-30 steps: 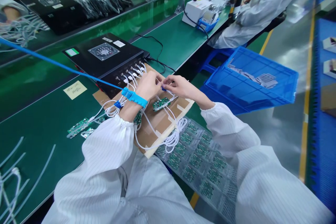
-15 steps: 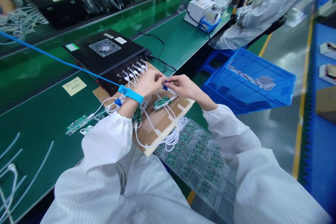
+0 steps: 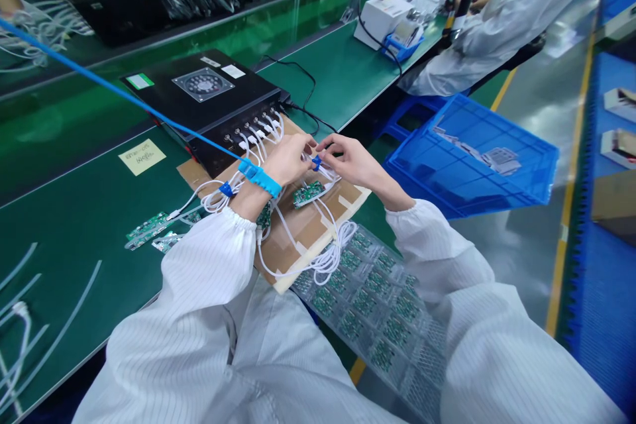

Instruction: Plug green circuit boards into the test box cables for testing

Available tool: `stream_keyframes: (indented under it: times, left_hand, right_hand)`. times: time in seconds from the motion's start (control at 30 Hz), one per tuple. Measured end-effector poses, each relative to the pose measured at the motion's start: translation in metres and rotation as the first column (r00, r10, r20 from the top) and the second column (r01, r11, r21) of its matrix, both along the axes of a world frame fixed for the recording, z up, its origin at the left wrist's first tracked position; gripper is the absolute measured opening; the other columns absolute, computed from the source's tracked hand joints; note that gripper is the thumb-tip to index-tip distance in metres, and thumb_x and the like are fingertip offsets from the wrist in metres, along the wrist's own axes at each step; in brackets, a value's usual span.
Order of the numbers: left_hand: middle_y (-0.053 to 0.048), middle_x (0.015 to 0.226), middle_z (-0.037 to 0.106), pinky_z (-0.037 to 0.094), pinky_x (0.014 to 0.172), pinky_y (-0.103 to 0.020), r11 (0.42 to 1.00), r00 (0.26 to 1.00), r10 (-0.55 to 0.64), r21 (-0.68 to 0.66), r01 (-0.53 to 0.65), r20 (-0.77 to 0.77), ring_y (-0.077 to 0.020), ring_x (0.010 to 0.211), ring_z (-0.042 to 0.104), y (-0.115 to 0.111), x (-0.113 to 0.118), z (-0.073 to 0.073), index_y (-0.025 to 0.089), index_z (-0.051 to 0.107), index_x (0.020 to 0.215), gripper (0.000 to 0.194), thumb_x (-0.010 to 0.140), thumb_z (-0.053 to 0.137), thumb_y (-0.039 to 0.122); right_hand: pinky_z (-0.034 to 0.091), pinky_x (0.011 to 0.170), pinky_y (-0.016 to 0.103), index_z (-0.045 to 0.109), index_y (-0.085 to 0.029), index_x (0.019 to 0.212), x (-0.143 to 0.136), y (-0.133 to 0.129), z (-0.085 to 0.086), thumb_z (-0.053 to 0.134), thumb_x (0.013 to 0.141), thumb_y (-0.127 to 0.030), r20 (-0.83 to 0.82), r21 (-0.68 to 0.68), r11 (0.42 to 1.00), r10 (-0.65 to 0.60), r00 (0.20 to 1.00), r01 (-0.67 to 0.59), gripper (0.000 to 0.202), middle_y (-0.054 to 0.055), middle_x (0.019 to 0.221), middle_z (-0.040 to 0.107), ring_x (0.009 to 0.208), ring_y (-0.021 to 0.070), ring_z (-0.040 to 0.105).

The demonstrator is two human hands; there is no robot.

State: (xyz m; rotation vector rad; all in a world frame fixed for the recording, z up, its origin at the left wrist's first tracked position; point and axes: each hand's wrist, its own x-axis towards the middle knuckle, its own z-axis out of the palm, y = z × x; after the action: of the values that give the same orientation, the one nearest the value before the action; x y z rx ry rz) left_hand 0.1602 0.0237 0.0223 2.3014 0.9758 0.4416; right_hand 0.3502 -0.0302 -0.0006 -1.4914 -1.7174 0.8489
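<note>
My left hand [image 3: 291,158], with a blue wrist strap [image 3: 259,177], and my right hand [image 3: 352,160] meet over a brown cardboard sheet [image 3: 278,245]. Between their fingertips is a blue tie [image 3: 317,163] around white cables. Both hands are closed in pinches at it; what exactly each fingertip holds is too small to tell. Just below lies a green circuit board [image 3: 308,194] with a white cable. Behind my left hand, several white cables plug into the front of a black box [image 3: 203,99]. A coiled white cable [image 3: 332,262] hangs over the cardboard's near edge.
A clear tray of circuit boards [image 3: 368,305] lies below the cardboard. More boards [image 3: 148,230] and a yellow note [image 3: 142,157] are on the green table at left. A blue crate [image 3: 477,179] stands right. A person's white sleeve [image 3: 497,33] shows beyond. The blue cord [image 3: 114,87] crosses the upper left.
My fingertips have parted slightly around the blue tie, which shows more now. My right hand's fingers have lifted a little. The whole view has shifted slightly.
</note>
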Motion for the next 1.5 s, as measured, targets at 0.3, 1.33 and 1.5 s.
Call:
stream_keyframes:
  times: [0.3,1.33,1.5]
  left_hand:
    - [-0.009,0.103,0.075,0.052,0.088,-0.033,0.999,0.999,0.046,-0.013,-0.046,0.003,-0.0195,0.091,0.069,0.000,0.000,-0.004,0.014,0.071,0.115,0.035,0.080,0.078,0.017]
    - [-0.006,0.097,0.075,0.053,0.080,-0.030,1.000,0.999,0.018,0.012,-0.019,0.046,-0.0167,0.081,0.066,-0.004,0.000,-0.002,0.016,0.074,0.103,0.023,0.080,0.076,0.016]
    - [-0.006,0.099,0.075,0.053,0.079,-0.030,0.999,0.998,-0.006,0.034,0.004,0.062,-0.0170,0.084,0.067,-0.004,-0.001,-0.004,0.018,0.074,0.102,0.022,0.080,0.076,0.016]
  right_hand:
    - [0.059,0.086,0.035,0.074,-0.018,0.111,0.008,-0.004,0.005,0.061,0.095,-0.033,0.003,0.017,0.991,0.134,0.991,-0.134,0.026,0.008,0.111,0.076,0.097,0.0203,0.070]
    - [0.056,0.078,0.036,0.073,-0.018,0.097,0.001,0.002,0.012,0.065,0.093,-0.032,0.165,0.003,1.000,0.023,0.986,-0.024,0.016,0.009,0.092,0.075,0.086,0.0231,0.070]
    - [0.057,0.068,0.034,0.074,-0.019,0.091,0.009,0.009,0.014,0.073,0.090,-0.036,0.065,-0.093,0.994,0.057,0.996,-0.051,0.018,0.007,0.081,0.076,0.073,0.0200,0.070]
